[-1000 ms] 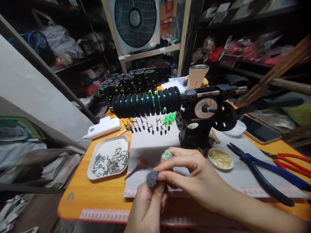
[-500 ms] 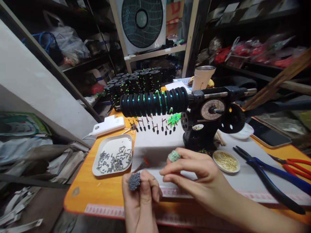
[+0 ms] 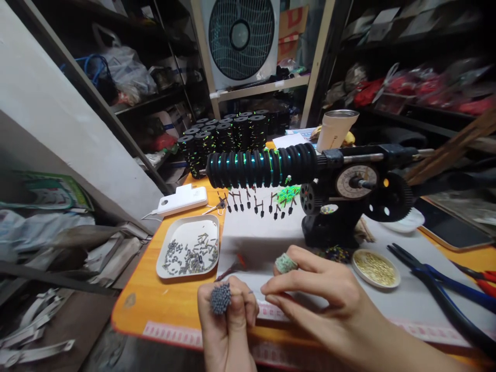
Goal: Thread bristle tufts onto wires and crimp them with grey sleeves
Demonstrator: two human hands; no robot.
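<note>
My left hand (image 3: pixel 228 325) is closed around a bundle of thin grey rods (image 3: pixel 220 298), their packed ends facing up between thumb and fingers. A thin dark piece with an orange tip (image 3: pixel 241 261) shows just beyond that hand. To the right, my right hand (image 3: pixel 321 294) has its thumb and a finger nearly together, close to the left fingers; anything between those tips is too small to make out. A pale green wrapping (image 3: pixel 285 263) sits at the end of another finger of this hand. Behind both hands stands a black geared machine (image 3: pixel 333 206) with a ridged black roller (image 3: pixel 263 166).
A white tray (image 3: pixel 161 258) of small grey pieces lies left, a power bank (image 3: pixel 182 200) behind it. At right are a dish (image 3: pixel 396 283) of gold-coloured bits, blue-handled pliers (image 3: pixel 430 279) and a phone (image 3: pixel 453 222). A cup (image 3: pixel 337 129) stands behind the machine.
The view has shifted, so the table and machine appear further right. My right hand sits slightly lower in view, its fingertips still near my left hand. Both grips look the same.
</note>
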